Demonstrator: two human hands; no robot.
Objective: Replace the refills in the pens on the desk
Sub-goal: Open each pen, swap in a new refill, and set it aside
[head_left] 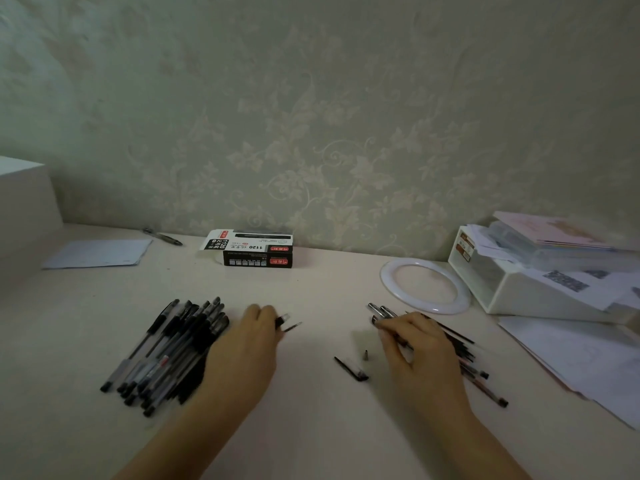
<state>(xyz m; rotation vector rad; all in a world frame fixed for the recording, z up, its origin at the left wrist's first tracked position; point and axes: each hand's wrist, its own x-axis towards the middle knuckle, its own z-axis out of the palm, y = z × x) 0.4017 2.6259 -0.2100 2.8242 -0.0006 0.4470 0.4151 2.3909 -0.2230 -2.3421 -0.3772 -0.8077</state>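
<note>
A heap of several black gel pens point(169, 351) lies on the pale desk at the left. My left hand point(251, 344) is just right of the heap and grips a pen barrel point(283, 319) with a thin refill point(292, 327) poking out beside it. My right hand point(415, 348) rests over a second bunch of pens and refills point(464, 355) at the right, its fingers curled on pens point(381, 311) at the far end. Between the hands lie a loose pen cap point(349, 369) and a small metal pen tip point(365, 355).
Two stacked black-and-white refill boxes point(256, 251) sit by the wall. A white ring point(426, 285) lies back right, next to a white organiser point(526, 282) with papers and booklets. Loose sheets point(581, 362) lie at the right edge. A paper point(97, 253) and a single pen point(162, 236) lie back left.
</note>
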